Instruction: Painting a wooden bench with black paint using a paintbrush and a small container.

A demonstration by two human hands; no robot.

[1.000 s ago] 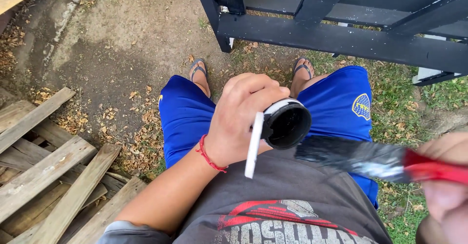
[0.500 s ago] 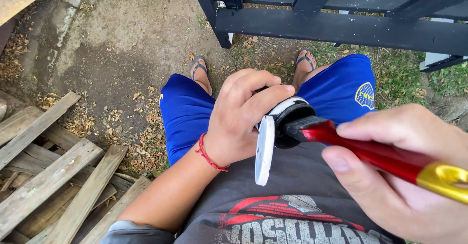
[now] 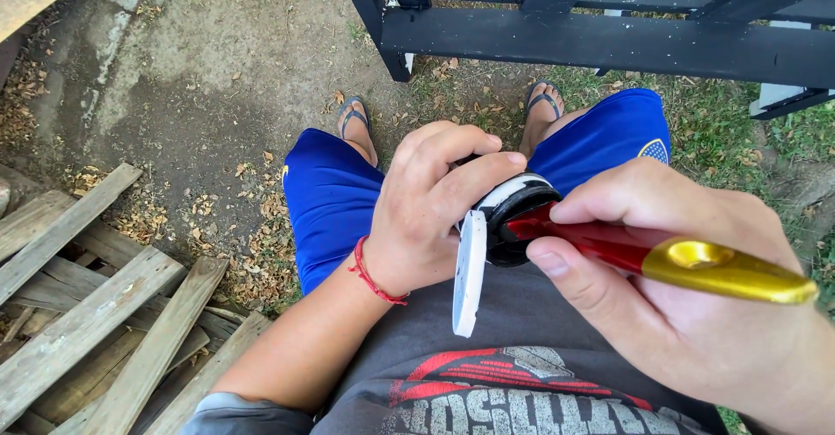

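My left hand (image 3: pixel 430 213) grips a small round can (image 3: pixel 517 217) of black paint at chest height. Its white lid (image 3: pixel 470 270) hangs open against the near side of the can, held by my thumb. My right hand (image 3: pixel 687 304) holds a paintbrush (image 3: pixel 661 257) with a red handle and gold end. The brush head is down inside the can, so the bristles are hidden. A red cord bracelet (image 3: pixel 374 274) circles my left wrist. Below are my blue shorts (image 3: pixel 335 196) and my feet in sandals (image 3: pixel 352 122).
A black painted wooden frame (image 3: pixel 609 39) stands just ahead of my feet. Weathered grey pallet planks (image 3: pixel 96 313) lie at the lower left. The ground is bare dirt with dry leaves on the left and grass (image 3: pixel 731 130) on the right.
My right hand has come in from the right and pushed the brush head into the can. The bristles, in plain view a second ago, are now hidden inside it.
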